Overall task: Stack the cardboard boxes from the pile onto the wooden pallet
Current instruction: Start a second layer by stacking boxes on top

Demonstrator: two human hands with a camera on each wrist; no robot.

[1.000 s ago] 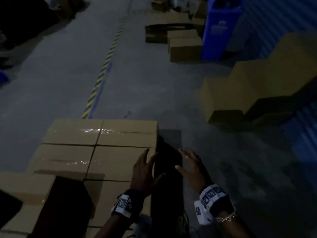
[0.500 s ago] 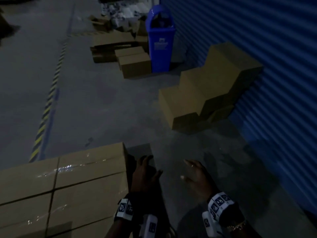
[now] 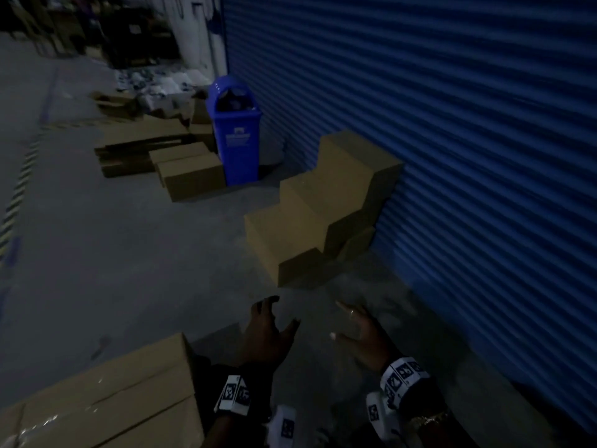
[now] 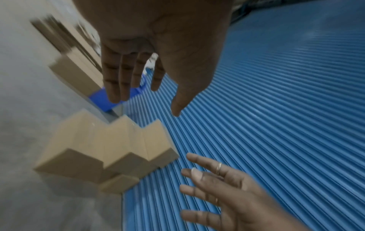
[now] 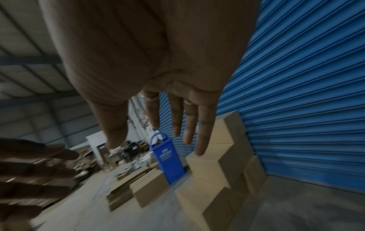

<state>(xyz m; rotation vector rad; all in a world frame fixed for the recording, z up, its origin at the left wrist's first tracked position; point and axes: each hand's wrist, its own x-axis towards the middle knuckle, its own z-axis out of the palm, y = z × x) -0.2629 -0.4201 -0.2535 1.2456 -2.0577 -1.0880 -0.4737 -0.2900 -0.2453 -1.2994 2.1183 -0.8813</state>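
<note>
A stepped pile of brown cardboard boxes [image 3: 323, 202] stands against the blue shutter, ahead and slightly right; it also shows as the pile [image 4: 102, 148] and the pile [image 5: 213, 179] in the wrist views. Taped boxes in a stack [image 3: 106, 405] fill the lower left corner; the pallet under them is hidden. My left hand [image 3: 268, 331] is open, fingers spread, empty, just right of that stack. My right hand [image 3: 358, 331] is open and empty beside it, over bare floor. Both hands are well short of the pile.
A blue bin [image 3: 235, 134] stands by the shutter [image 3: 452, 156] behind the pile. More boxes [image 3: 190, 176] and flattened cardboard [image 3: 139, 140] lie left of the bin. A yellow-black floor stripe [image 3: 16, 195] runs along the far left. Grey concrete floor [image 3: 129, 253] lies between.
The view has swung right, away from the stacked boxes and toward the pile by the shutter. Both hands have left the stack's edge and stay open and empty.
</note>
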